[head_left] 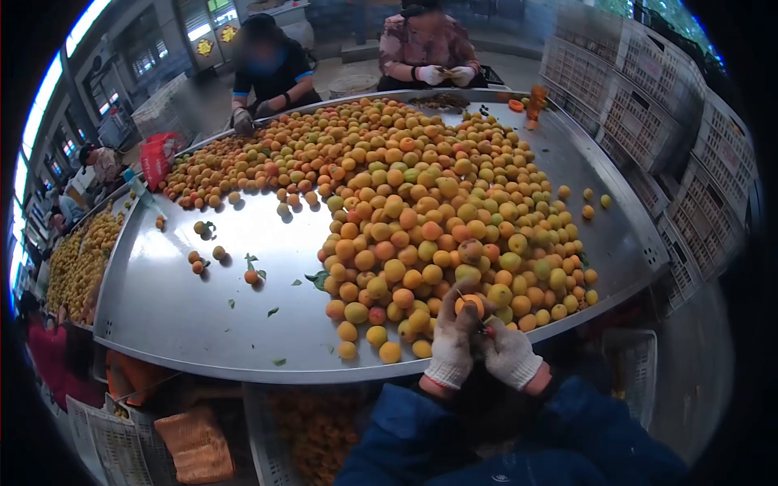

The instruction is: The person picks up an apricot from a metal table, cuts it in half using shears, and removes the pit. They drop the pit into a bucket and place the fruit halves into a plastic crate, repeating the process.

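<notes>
White knitted gloves, stained at the fingers, cover both hands at the near edge of the metal table [194,316]. My left hand [452,340] is closed around an orange apricot [469,305], which shows between thumb and fingers. Beside it, my right hand [506,352] is closed on a small tool with a red part [488,330], close to the fruit; its fingertips partly hide the tool. Just beyond both hands lies a large heap of yellow, orange and greenish apricots [438,211].
Two gloved people [271,69] [429,49] work across the table. Stacked crates [640,97] stand at the right. A red bag [158,158] is at the left, an orange bottle [536,105] at the far right corner. Crates [105,437] sit below the near edge.
</notes>
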`<state>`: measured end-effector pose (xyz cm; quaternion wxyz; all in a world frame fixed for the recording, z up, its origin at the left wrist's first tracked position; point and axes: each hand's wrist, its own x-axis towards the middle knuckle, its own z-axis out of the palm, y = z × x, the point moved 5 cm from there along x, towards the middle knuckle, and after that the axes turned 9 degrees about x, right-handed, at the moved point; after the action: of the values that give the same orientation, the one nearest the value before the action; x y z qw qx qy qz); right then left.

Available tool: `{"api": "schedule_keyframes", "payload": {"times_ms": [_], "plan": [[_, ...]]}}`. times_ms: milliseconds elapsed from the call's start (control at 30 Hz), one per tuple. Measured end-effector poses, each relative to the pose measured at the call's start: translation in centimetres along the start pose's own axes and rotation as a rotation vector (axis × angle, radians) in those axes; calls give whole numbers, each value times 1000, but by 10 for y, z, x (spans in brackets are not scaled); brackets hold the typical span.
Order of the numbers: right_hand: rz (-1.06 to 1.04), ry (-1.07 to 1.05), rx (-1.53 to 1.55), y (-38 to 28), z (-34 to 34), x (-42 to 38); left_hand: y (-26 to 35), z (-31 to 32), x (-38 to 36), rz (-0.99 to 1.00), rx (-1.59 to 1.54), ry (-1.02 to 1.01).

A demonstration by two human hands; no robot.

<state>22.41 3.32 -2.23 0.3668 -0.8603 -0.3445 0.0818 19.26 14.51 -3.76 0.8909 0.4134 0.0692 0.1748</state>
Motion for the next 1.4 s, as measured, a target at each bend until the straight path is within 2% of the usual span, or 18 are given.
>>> {"api": "schedule_keyframes", "payload": {"times_ms": [33,167,300,433,467,500,767,833,967,1033,1100,1167,1233,1300,1367,1400], "plan": [[5,-12,-13,-2,1,0,9,6,-1,62,60,47],[15,-44,-56,-7,2,5,-2,-2,-2,-119,-41,87],[63,-93,-54,-3,4,4,-1,0,-2,-167,-52,68],[49,-128,54,-5,-4,9,-6,-3,-1,-240,-185,60],[46,-177,161,-6,-6,10,-6,-1,-1,-252,-257,39],[36,-225,265,-8,-9,13,-6,0,0,-242,-256,28],[112,-252,359,-8,-15,12,-9,1,0,-271,-202,51],[85,-251,482,-5,-12,10,-6,1,0,-223,-213,-42],[108,-374,344,3,-9,5,0,7,-1,-211,-196,-89],[106,-254,62,0,-16,5,4,8,-1,-173,-145,-117],[42,-204,-4,-9,-21,6,7,9,-1,-140,-94,-121],[100,-169,-123,-4,-22,9,9,12,0,-63,35,-121],[69,-124,-113,-13,-27,12,12,10,-1,-32,52,-149],[123,-153,-177,-20,-33,15,10,10,-1,-137,-27,-163],[148,-172,-195,-23,-36,18,4,5,5,-83,-47,-184],[73,-102,-149,-34,-43,18,6,3,5,20,186,-204]]}}
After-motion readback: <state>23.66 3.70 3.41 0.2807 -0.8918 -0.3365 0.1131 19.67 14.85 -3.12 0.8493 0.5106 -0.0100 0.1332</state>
